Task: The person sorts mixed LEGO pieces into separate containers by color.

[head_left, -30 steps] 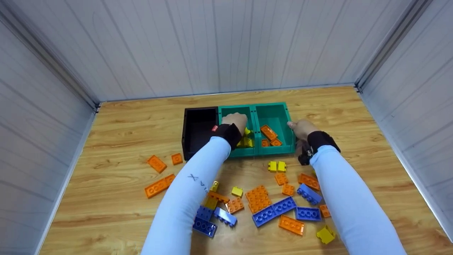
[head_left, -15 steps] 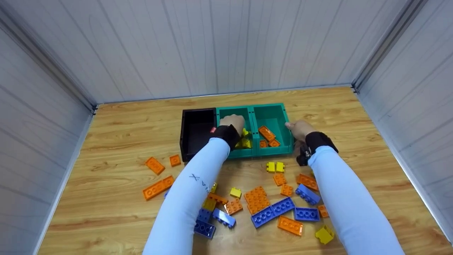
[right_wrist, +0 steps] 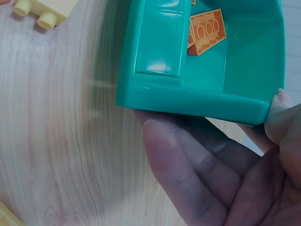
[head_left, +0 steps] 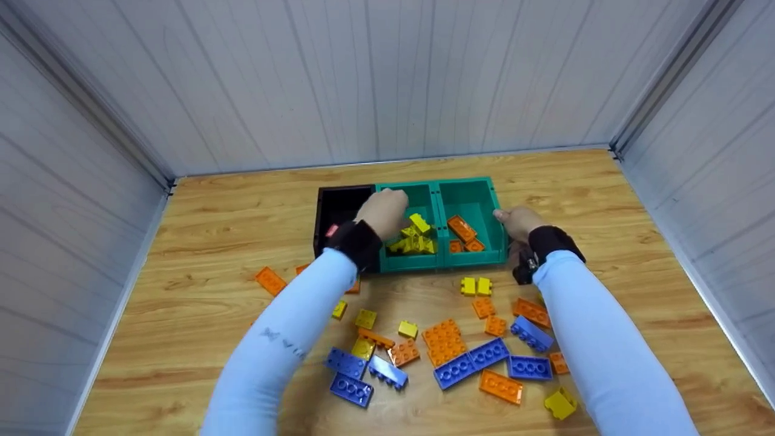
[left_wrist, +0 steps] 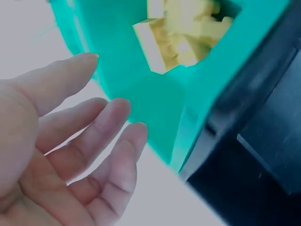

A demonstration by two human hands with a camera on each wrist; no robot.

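Observation:
My left hand [head_left: 385,213] is above the left edge of the middle green bin [head_left: 415,261]. In the left wrist view its fingers [left_wrist: 89,127] are loosely bent and parted, with nothing between them. Yellow building bricks [left_wrist: 171,40] lie piled in that bin. At the right green bin [head_left: 472,257], my right hand [head_left: 522,224] holds the outer side wall. In the right wrist view its thumb [right_wrist: 281,115] is at the rim's corner and the fingers [right_wrist: 183,160] lie along the outside. A few orange bricks [head_left: 462,228] are inside this bin.
A black bin [head_left: 345,195] adjoins the green ones on the left. Loose orange bricks [head_left: 445,342], blue bricks [head_left: 530,367] and yellow bricks [head_left: 407,329] are scattered across the wooden table [head_left: 151,339] in front. Pale panel walls [head_left: 387,85] enclose the back and sides.
My left hand has risen out of the middle green bin and shifted left, uncovering more of the yellow bricks there. My right hand stays at the right green bin.

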